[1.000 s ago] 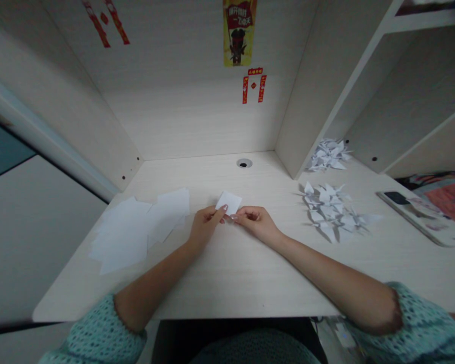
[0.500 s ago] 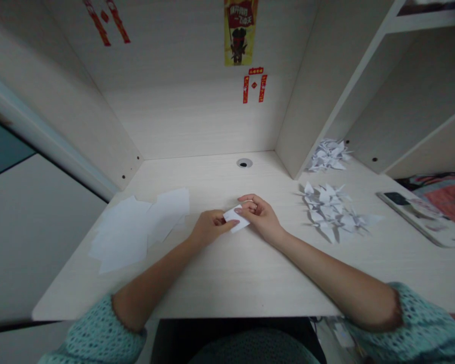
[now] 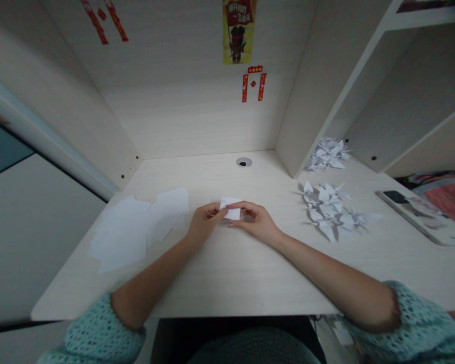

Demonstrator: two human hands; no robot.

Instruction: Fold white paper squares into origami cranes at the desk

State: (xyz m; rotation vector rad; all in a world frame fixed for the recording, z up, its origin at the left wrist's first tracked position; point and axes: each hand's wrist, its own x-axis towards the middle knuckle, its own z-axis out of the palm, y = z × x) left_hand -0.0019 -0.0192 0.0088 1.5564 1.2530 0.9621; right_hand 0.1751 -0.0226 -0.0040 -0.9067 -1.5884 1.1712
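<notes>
A small folded square of white paper [image 3: 233, 213] is held just above the desk, between my two hands. My left hand [image 3: 205, 218] pinches its left side, thumb on top. From the right, my right hand [image 3: 258, 220] has its fingers over the upper part and its thumb by the lower edge, closed around the paper. Loose white paper sheets [image 3: 123, 235] lie in an overlapping pile left of my hands. Several folded white paper cranes [image 3: 328, 207] sit in a cluster on the right.
Another heap of paper cranes [image 3: 329, 153] rests behind the shelf divider [image 3: 307, 116]. A phone [image 3: 420, 217] lies at the right, beside a red cloth [image 3: 449, 197]. The desk [image 3: 227, 283] has a round cable hole [image 3: 244, 162] near the back wall.
The paper has turned from tilted to nearly straight and shifted slightly left and away. My right fingers and thumb have moved around its upper and lower edges.
</notes>
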